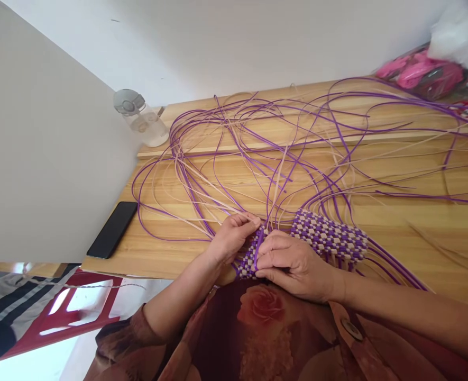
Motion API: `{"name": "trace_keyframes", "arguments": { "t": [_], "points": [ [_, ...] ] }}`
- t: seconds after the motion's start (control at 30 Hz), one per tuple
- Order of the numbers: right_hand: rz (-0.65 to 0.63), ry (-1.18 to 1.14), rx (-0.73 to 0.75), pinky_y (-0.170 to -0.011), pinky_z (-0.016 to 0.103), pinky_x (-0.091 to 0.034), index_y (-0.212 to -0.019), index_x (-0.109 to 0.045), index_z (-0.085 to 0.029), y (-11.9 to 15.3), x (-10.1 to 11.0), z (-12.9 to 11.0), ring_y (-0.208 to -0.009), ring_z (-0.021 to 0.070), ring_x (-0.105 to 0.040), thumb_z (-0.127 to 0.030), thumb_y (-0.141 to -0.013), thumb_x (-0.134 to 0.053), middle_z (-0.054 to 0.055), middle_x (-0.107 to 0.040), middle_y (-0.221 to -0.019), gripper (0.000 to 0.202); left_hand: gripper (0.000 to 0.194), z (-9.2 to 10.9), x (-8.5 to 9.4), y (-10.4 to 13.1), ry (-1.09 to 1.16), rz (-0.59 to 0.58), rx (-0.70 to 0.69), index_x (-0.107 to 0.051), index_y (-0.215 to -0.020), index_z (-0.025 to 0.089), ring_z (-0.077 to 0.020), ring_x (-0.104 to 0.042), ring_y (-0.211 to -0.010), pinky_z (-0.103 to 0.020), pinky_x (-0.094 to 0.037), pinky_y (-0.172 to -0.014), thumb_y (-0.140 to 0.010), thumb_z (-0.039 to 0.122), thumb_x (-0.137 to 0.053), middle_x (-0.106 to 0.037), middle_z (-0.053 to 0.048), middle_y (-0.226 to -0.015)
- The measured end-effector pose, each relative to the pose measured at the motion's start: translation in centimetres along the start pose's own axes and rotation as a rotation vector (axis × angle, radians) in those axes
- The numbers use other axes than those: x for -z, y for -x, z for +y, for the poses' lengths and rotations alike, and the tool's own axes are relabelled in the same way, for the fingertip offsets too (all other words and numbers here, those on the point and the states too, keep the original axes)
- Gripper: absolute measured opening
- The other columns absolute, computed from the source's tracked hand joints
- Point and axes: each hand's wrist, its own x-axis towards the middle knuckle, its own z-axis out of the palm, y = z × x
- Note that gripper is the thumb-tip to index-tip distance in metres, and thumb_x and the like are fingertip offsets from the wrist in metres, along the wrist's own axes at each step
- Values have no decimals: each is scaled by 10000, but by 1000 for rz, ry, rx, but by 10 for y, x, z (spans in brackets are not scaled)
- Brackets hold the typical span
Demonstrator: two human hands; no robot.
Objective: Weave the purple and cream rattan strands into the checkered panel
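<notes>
A small woven piece [246,263] of purple and beige plastic strips lies at the table's front edge, between my two hands. My left hand [234,235] is closed at its upper left, thumb and fingers pinching it near the upper edge. From the right, my right hand [287,262] grips a bright purple strip [259,248] at the piece's right side, fingers curled; the fingertips partly cover the weave. A larger woven panel [329,235] in the same colours rests just right of my right hand. Long loose strips [257,143] fan out from both pieces across the table.
A black phone [112,229] lies at the table's left edge. Behind it stands a clear bottle [141,117] with a grey lid, against the wall. Pink items in clear plastic [420,71] sit at the back right. A red stool [79,307] is below left.
</notes>
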Motion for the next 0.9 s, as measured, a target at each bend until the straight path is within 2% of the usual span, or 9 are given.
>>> {"name": "trace_keyframes", "arguments": {
  "t": [0.13,0.23,0.33,0.4,0.53,0.63,0.73,0.8,0.9],
  "points": [
    [59,25,24,-853,325,-430,-849,-678,-179,2,-1,3,-786,133,-572,-175,-857,-625,25,-676,-781,54,272,-1,-3,0,-68,-96,-9,-705,-750,113,-98,-542,-588,-229,-406,-598,-690,371,-768,-662,-32,-681],
    [82,-35,1,-791,314,-436,-793,-669,-166,1,-3,5,-741,136,-551,-182,-851,-625,29,-648,-718,74,242,-9,-6,-2,-28,-39,-65,-697,-703,112,-117,-572,-610,-243,-434,-618,-662,334,-785,-678,-39,-685],
    [49,-159,-90,-742,289,-433,-723,-641,-157,1,-3,7,-676,116,-536,-197,-840,-640,15,-618,-666,124,236,-15,-6,-4,-49,16,-80,-690,-695,117,-130,-580,-612,-258,-448,-622,-653,327,-788,-675,-38,-668],
    [25,-186,-141,-741,278,-433,-720,-640,-154,1,-3,6,-684,111,-542,-198,-841,-640,15,-627,-680,129,250,-14,-5,-5,-73,13,-67,-690,-699,118,-129,-573,-609,-257,-442,-616,-654,344,-787,-668,-36,-664],
    [25,-187,-179,-751,258,-448,-801,-678,-149,6,-1,3,-738,113,-577,-211,-858,-619,31,-666,-756,102,298,-10,-3,-6,-106,12,-40,-669,-667,121,-74,-457,-528,-222,-360,-540,-709,407,-740,-595,4,-598],
    [8,-261,-353,-693,234,-462,-780,-682,-146,9,0,-1,-704,109,-593,-245,-845,-630,29,-674,-745,129,332,-14,-4,-7,-156,47,-98,-646,-659,124,-61,-384,-519,-216,-311,-519,-769,435,-680,-545,25,-583],
    [-59,-516,-665,-573,214,-460,-735,-637,-135,8,-2,-3,-591,99,-576,-348,-812,-659,16,-647,-664,228,328,-19,-6,-8,-230,102,-188,-637,-666,124,-73,-387,-558,-222,-326,-548,-796,425,-652,-527,25,-600],
    [-101,-705,-821,-520,200,-449,-734,-598,-136,6,-5,-3,-538,94,-570,-415,-777,-683,6,-633,-611,295,329,-21,-6,-9,-259,131,-214,-617,-644,126,-74,-378,-563,-222,-327,-555,-799,415,-648,-498,31,-588],
    [-138,-822,-898,-485,175,-431,-755,-576,-139,4,-9,-2,-499,83,-570,-439,-759,-694,1,-639,-578,323,347,-18,-5,-8,-265,119,-174,-586,-621,131,-68,-355,-541,-221,-307,-539,-791,426,-655,-467,40,-567]
  ]
}}
